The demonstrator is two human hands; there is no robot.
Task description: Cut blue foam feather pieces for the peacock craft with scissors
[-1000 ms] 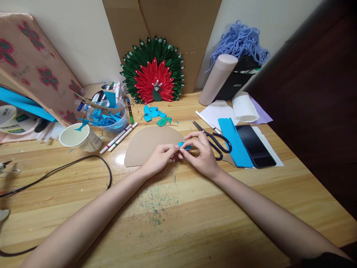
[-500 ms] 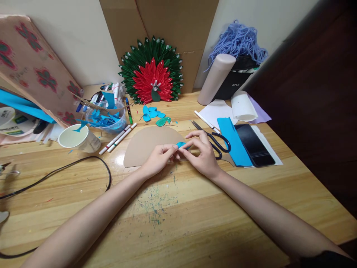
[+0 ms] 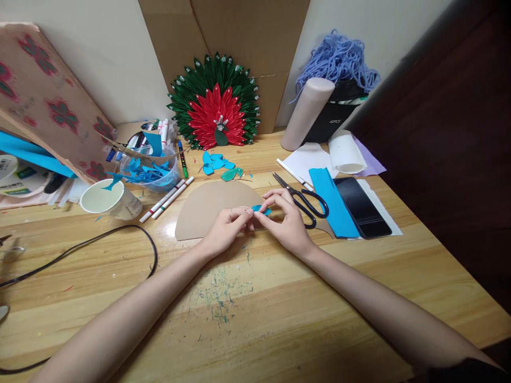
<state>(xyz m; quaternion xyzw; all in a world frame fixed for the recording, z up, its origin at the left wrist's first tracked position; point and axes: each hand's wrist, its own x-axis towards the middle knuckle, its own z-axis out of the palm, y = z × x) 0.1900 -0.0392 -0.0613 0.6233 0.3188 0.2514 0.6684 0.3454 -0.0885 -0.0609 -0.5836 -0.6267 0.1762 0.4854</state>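
Between my two hands is a small blue paper petal (image 3: pixel 261 209), pinched from both sides above the right part of a half-round cardboard piece (image 3: pixel 213 205). My left hand (image 3: pixel 229 227) is closed, thumb and forefinger on the petal's left end. My right hand (image 3: pixel 286 221) pinches its right side between thumb and fingers. Scissors (image 3: pixel 301 199) with black handles lie just right of my right hand. Behind the cardboard are several loose blue petals (image 3: pixel 216 162) and a green leaf-shaped cutout (image 3: pixel 231 174).
At left stand a paper cup (image 3: pixel 114 199) and a clear tub (image 3: pixel 149 175) of blue scraps. To the right lie blue paper (image 3: pixel 333 205) and a phone (image 3: pixel 363 207). A red and green peacock craft (image 3: pixel 217 106) leans at the back. A black cable (image 3: pixel 75 247) loops at left.
My fingers have shifted slightly on the blue petal, and more of its right side shows now. The whole view has drifted a little; nothing else has moved.
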